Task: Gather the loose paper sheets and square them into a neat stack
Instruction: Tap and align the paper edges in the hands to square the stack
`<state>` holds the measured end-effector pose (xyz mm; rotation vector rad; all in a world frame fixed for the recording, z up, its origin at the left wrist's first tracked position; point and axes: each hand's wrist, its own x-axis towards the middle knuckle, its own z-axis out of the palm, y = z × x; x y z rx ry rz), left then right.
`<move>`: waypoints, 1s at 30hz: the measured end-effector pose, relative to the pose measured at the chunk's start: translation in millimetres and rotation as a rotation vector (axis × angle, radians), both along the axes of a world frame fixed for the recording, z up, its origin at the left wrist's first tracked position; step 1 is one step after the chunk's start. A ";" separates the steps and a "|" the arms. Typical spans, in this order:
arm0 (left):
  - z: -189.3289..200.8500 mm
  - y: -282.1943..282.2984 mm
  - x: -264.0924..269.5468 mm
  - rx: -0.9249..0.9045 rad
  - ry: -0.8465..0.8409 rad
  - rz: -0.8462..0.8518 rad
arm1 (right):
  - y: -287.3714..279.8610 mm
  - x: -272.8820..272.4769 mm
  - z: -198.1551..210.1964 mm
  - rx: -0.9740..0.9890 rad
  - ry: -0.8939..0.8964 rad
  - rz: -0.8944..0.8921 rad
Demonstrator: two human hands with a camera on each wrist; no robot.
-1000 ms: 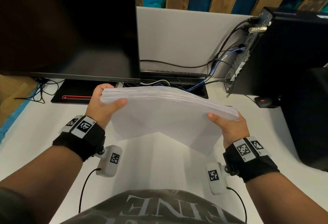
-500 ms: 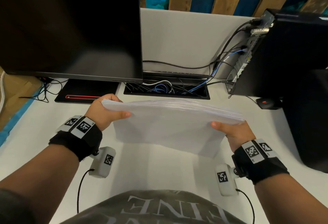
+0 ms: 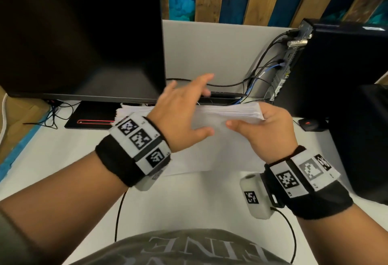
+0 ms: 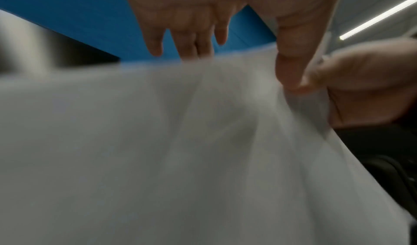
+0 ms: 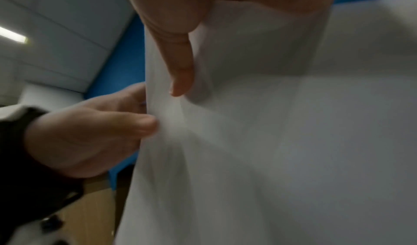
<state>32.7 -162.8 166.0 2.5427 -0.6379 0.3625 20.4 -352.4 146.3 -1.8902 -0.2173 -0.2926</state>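
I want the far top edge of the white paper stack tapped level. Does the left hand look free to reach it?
Probably yes: the left hand is open, fingers straight over the white paper stack, while the right hand grips its end.

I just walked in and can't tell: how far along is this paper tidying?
Done: the sheets look gathered into one stack, held above the desk; no loose sheets show there. In hand: the right hand grips the stack's right end, while the left hand is spread open over its top, fingers straight. Left: the stack's left edge looks uneven, so squaring probably remains, then setting it down.
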 end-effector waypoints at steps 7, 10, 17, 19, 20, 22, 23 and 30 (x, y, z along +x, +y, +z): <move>10.8 0.0 0.4 -0.202 -0.053 0.015 | -28.0 -1.7 30.8 -0.399 0.021 -0.085; 9.2 18.2 4.6 -0.483 0.097 0.100 | -61.4 4.8 26.6 -0.384 0.236 -0.103; -10.7 22.4 2.5 -0.772 0.241 0.226 | -39.4 0.0 11.7 0.177 0.085 -0.170; -15.7 16.2 -5.6 -0.853 0.230 0.221 | -23.5 -6.9 13.8 0.243 -0.002 -0.166; -19.0 14.0 -10.3 -0.885 0.219 0.217 | -18.4 -9.0 14.8 0.255 -0.043 -0.174; -27.1 13.0 -17.8 -0.927 0.190 0.219 | -13.9 -9.5 16.6 0.283 -0.105 -0.192; -32.0 14.7 -19.7 -0.925 0.185 0.226 | -13.5 -7.6 16.6 0.285 -0.114 -0.207; -37.3 23.8 -22.6 -0.862 0.015 0.123 | -18.6 7.1 9.4 0.128 -0.193 -0.178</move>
